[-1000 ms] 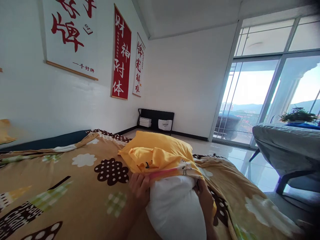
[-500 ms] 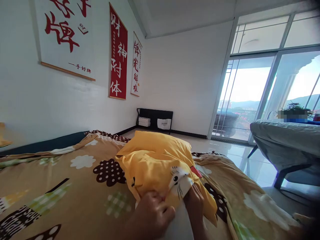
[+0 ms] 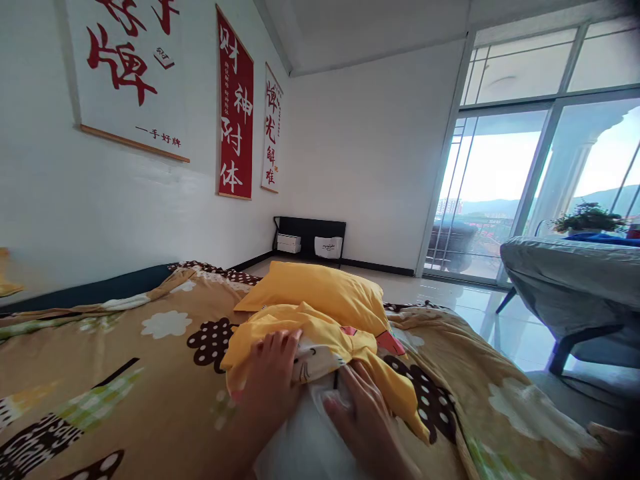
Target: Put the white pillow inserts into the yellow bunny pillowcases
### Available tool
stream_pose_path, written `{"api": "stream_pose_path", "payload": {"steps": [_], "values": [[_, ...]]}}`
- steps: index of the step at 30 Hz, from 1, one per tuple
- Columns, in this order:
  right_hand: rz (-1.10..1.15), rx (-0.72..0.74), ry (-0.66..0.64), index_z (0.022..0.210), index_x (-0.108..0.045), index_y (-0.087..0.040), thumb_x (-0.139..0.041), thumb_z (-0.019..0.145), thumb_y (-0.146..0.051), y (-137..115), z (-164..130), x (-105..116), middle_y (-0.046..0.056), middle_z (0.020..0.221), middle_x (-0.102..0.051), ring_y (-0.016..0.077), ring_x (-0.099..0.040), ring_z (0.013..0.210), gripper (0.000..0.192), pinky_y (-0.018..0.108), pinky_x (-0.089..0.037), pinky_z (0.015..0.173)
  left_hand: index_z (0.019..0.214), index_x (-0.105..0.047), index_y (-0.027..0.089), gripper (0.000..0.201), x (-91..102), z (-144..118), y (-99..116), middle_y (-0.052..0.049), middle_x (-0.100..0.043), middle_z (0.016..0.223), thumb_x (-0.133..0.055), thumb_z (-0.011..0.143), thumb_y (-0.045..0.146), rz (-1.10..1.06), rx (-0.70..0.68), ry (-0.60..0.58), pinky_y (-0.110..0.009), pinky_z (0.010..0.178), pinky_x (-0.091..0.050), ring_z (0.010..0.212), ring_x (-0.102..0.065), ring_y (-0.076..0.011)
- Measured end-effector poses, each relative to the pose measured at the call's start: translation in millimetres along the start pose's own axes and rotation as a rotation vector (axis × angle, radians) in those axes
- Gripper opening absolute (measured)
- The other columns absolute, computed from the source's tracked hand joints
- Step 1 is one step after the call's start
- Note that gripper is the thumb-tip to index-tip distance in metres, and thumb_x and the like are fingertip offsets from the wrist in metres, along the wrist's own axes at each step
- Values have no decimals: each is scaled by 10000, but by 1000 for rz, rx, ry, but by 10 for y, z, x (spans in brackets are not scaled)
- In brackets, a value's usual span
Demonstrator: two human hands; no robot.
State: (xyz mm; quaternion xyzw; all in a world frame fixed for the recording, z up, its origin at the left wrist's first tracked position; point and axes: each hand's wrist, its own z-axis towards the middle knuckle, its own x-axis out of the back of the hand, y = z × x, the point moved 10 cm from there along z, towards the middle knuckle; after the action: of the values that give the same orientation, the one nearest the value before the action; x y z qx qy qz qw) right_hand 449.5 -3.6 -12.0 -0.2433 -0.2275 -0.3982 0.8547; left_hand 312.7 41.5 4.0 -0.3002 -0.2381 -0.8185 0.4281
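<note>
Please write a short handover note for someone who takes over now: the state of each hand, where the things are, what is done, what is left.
Left hand: flat on the bunched yellow cartoon-print pillowcase.
Right hand: open, resting on the white pillow at the case's mouth.
Both lie on the brown patterned quilt.
Done: far end of pillow inside case.
Left: near end is uncovered.

We are pressing our left hand (image 3: 270,380) and right hand (image 3: 363,417) on the yellow pillowcase (image 3: 320,333), bunched over the white pillow (image 3: 305,440) atop the patterned quilt (image 3: 125,360).

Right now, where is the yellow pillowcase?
In the head view, the yellow pillowcase lies low at centre on the patterned quilt, bunched under the left hand.
</note>
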Motion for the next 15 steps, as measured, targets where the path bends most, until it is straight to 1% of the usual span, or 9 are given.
{"api": "stream_pose_path", "payload": {"steps": [2,3,5,7,8,10,12,13,15], "values": [[43,58,-167,1339,-530,-215,-529,884,-382,-65,14,-29,97,1292,-603,247,-531,1220,484,359,-497,946,1156,-568,168,446,-200,29,-244,-109,-614,1098,-492,722,105,-53,113,-69,-418,889,-389,1053,-532,-292],[66,68,-259,1375,-493,-249,-511,894,-344,-78,10,-47,71,1333,-575,227,-505,1255,490,351,-480,978,1092,-583,157,408,-262,35,-351,-107,-620,1063,-475,706,77,-77,166,-69,-406,883,-398,1031,-540,-282],[60,43,-387,1399,-457,-275,-522,856,-255,-39,-14,-55,45,1363,-551,200,-492,1271,548,336,-469,1000,1011,-577,143,362,-300,36,-535,-107,-620,1017,-456,684,44,-113,260,-20,-373,861,-414,996,-549,-263],[-19,16,-414,1381,-477,-238,-558,750,-189,41,-50,-38,57,1333,-576,208,-520,1242,638,339,-476,994,978,-559,144,339,-251,29,-663,-98,-615,987,-452,675,34,-116,326,45,-348,822,-424,969,-550,-250],[-73,19,-396,1358,-498,-220,-561,700,-166,71,-72,-33,65,1302,-598,215,-545,1210,663,338,-485,981,971,-553,146,336,-211,26,-701,-93,-613,983,-454,671,31,-99,349,65,-345,809,-424,965,-547,-250],[-183,74,-320,1291,-543,-212,-541,653,-129,54,-123,-57,68,1232,-638,215,-595,1126,643,316,-514,918,973,-559,148,351,-136,19,-727,-96,-611,988,-459,661,23,-17,383,52,-366,802,-417,966,-543,-267],[-290,161,-160,1179,-596,-211,-520,659,-95,-80,-160,-100,71,1115,-677,209,-637,990,539,291,-535,797,1037,-570,145,411,-35,16,-657,-125,-605,1067,-459,665,7,77,365,35,-409,831,-401,1021,-534,-295],[-331,208,-61,1092,-622,-211,-510,674,-80,-190,-177,-137,70,1035,-689,203,-644,906,452,284,-529,728,1097,-565,149,460,22,26,-551,-141,-588,1144,-457,674,0,100,295,38,-432,864,-386,1083,-517,-307],[-334,307,172,866,-629,-215,-476,721,-64,-471,-224,-221,50,829,-676,182,-610,721,258,277,-483,606,1223,-523,188,551,116,35,-193,-138,-523,1302,-448,712,-5,75,22,40,-460,956,-335,1228,-444,-298]]}}
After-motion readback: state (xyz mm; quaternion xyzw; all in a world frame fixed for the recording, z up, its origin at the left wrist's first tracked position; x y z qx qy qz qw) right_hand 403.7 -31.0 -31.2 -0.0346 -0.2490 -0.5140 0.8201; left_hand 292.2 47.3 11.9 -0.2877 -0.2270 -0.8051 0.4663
